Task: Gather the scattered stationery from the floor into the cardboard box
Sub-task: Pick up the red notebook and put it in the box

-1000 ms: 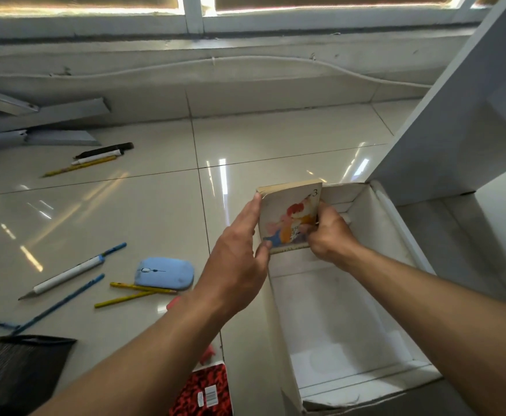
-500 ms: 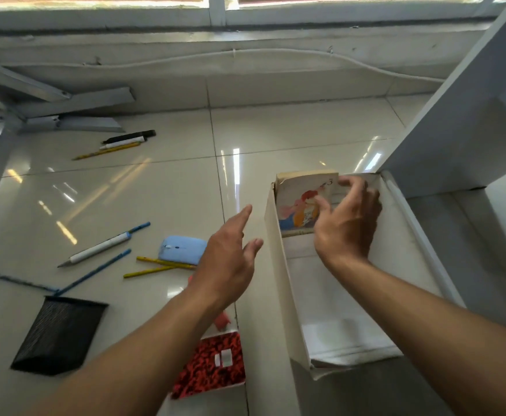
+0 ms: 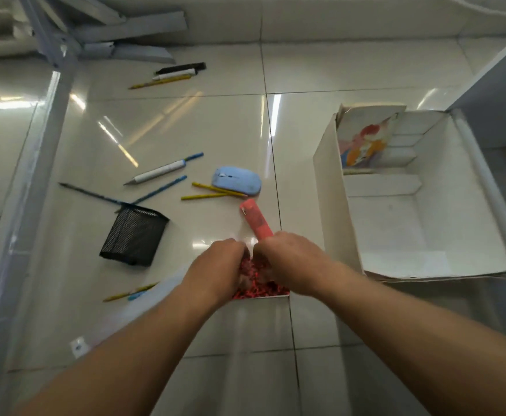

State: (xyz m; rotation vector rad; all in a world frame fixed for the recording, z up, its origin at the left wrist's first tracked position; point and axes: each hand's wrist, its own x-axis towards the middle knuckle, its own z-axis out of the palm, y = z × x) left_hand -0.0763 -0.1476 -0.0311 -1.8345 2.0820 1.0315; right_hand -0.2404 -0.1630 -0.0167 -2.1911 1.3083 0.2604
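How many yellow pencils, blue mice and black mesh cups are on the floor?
Yellow pencils: 4
Blue mouse: 1
Black mesh cup: 1
Total: 6

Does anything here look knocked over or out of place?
Yes. The black mesh pen holder lies tipped on its side on the floor, with pencils and pens scattered around it. A blue computer mouse sits among them, an odd thing among stationery.
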